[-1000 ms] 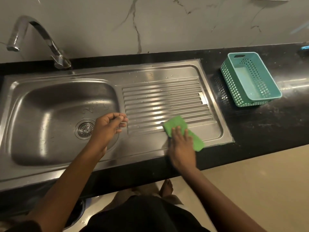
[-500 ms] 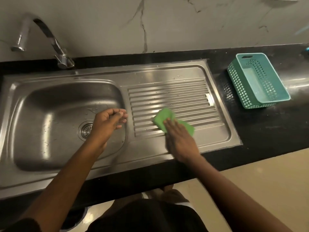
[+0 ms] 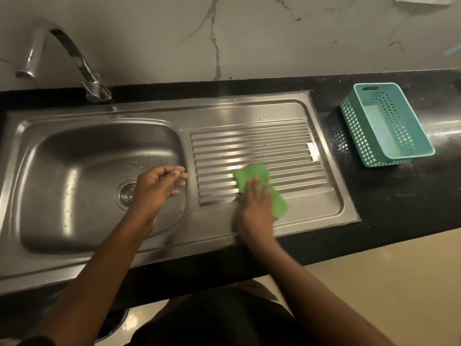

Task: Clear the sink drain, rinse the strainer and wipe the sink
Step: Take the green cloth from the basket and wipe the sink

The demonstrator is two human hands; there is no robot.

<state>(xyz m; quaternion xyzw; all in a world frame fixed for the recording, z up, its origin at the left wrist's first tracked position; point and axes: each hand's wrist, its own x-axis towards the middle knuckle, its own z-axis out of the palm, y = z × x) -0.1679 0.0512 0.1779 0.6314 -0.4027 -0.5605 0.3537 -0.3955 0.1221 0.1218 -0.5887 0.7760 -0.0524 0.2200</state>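
Note:
A steel sink (image 3: 74, 156) with a ribbed drainboard (image 3: 262, 143) is set in a black counter. The round strainer (image 3: 125, 194) sits in the drain, half hidden by my left hand (image 3: 157, 188), which hovers over the basin's right edge with fingers loosely curled and holding nothing. My right hand (image 3: 254, 208) presses a green cloth (image 3: 252, 176) flat on the front of the drainboard. Part of the cloth sticks out to the right of the hand.
A chrome tap (image 3: 62, 53) curves over the basin from the back left. A teal perforated basket (image 3: 389, 126) stands on the black counter (image 3: 411, 196) to the right of the sink. A marble wall rises behind; the floor lies below the counter edge.
My right hand has slid the green cloth back and forth along the front of the drainboard. My left hand has stayed over the basin edge, barely shifting.

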